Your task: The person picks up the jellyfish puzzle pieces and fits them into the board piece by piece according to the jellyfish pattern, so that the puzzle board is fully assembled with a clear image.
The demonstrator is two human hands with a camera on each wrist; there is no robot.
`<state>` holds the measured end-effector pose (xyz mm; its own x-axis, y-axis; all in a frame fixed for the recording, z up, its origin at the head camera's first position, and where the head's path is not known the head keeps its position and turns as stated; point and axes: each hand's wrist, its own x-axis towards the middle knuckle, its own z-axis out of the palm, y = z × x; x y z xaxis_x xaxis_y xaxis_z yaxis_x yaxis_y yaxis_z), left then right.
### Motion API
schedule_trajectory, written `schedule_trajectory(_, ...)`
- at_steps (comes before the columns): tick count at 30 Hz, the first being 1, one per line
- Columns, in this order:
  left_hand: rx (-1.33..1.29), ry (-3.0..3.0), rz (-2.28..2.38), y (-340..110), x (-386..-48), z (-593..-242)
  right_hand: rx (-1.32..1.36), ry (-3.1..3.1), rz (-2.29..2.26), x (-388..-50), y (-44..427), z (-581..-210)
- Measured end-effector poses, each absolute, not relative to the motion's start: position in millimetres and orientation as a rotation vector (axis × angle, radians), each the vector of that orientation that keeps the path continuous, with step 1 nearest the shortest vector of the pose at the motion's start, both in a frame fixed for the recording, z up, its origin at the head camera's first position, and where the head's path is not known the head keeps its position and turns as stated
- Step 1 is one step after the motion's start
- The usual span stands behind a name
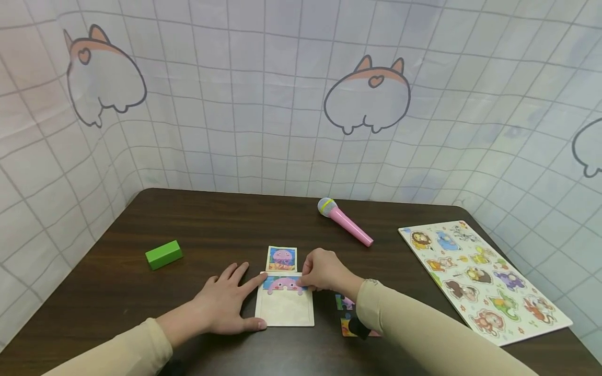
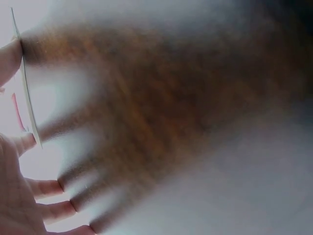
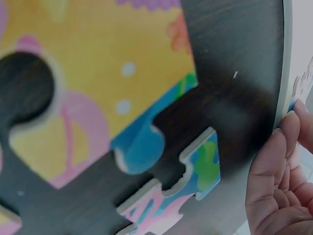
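Right grip (image 1: 325,269) pinches jellyfish piece (image 1: 292,282), left grip (image 1: 224,307) spread at tray (image 1: 285,310) edge, room below.

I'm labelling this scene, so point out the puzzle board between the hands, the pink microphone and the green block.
Puzzle board (image 1: 285,309): head view, bare part nearest the person.
Pink microphone (image 1: 346,223): head view, on its handle.
Green block (image 1: 164,255): head view, middle of its visible surface.
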<state>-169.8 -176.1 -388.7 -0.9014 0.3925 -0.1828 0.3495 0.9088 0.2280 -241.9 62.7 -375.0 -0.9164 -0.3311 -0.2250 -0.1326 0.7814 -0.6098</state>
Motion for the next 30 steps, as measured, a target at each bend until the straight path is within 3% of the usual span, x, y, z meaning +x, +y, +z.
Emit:
schedule_trajectory(17,0.574,2.849,0.244,-172,-172,-384,-0.628,2.728,-0.675,-231,158,-365)
schedule_trajectory(30,0.568,2.844,0.273,-176,-170,-388,-0.868,2.748,-0.505,-223,160,-372)
